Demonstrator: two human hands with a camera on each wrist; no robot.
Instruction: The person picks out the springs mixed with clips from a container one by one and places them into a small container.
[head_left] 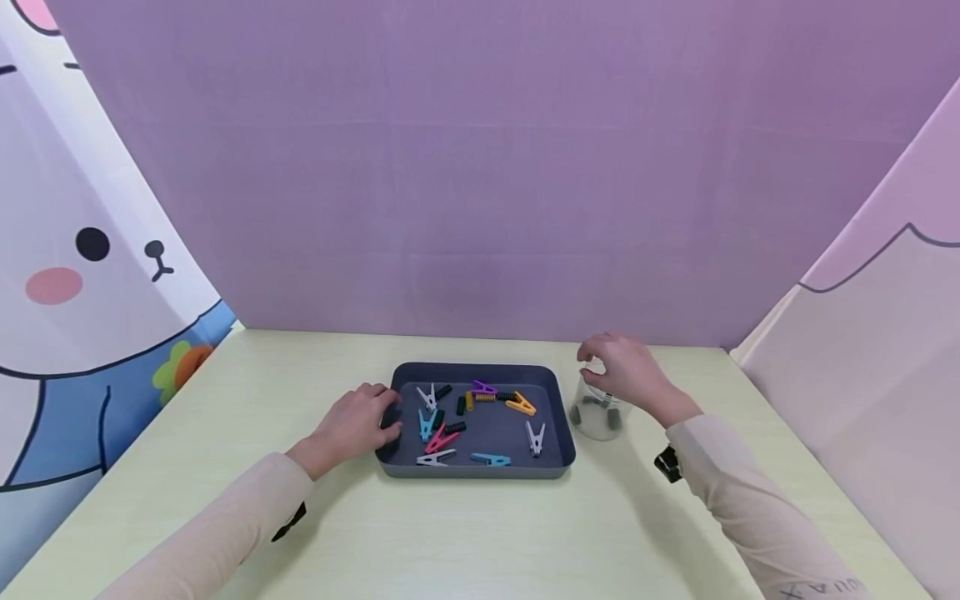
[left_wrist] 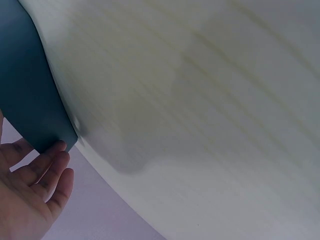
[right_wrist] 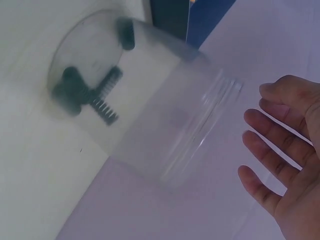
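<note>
A dark grey tray [head_left: 480,472] holds several small plastic clips in white, blue, pink, purple and orange, such as the pink clip [head_left: 441,439], plus short black and gold coil springs [head_left: 485,397]. At the tray's left end, my left hand [head_left: 352,427] holds the rim, thumb and index finger over it. Other fingertips lie against the outer wall [left_wrist: 35,85] in the left wrist view. My right hand [head_left: 633,372] hovers at the mouth of a clear jar [head_left: 597,427], fingers spread apart with nothing between them. Dark spring-like pieces [right_wrist: 104,110] lie at the jar's bottom.
The jar stands just right of the tray on a pale wood-grain table [head_left: 480,542]. A purple cloth [head_left: 480,167] rises behind the table. Printed cartoon cloths hang at left and right.
</note>
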